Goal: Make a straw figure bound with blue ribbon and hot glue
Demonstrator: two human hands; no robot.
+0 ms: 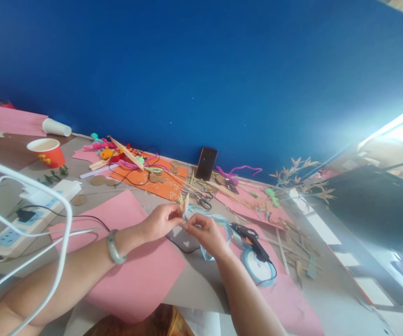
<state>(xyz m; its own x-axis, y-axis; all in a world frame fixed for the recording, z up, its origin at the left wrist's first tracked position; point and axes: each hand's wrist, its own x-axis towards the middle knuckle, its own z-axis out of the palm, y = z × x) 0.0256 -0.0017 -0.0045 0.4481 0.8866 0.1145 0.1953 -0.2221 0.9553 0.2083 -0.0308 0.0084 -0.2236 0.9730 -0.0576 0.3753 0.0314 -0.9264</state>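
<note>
My left hand (161,221) pinches a small bundle of dried straw-coloured leaves (183,204) that stands up above its fingertips. My right hand (205,232) meets it from the right, fingers pinched on a light blue ribbon (218,219) that loops away towards the ribbon spool (257,270). Both hands hover over a pink paper sheet (131,261) on the grey table. A grey-green bangle (113,247) circles my left wrist.
A black and orange glue gun (252,238) lies just right of my right hand. Scissors (204,201), a black phone (206,163) against the blue wall, an orange sheet (145,179), pipe cleaners, a red cup (47,152), a power strip (30,219) and white cables surround them.
</note>
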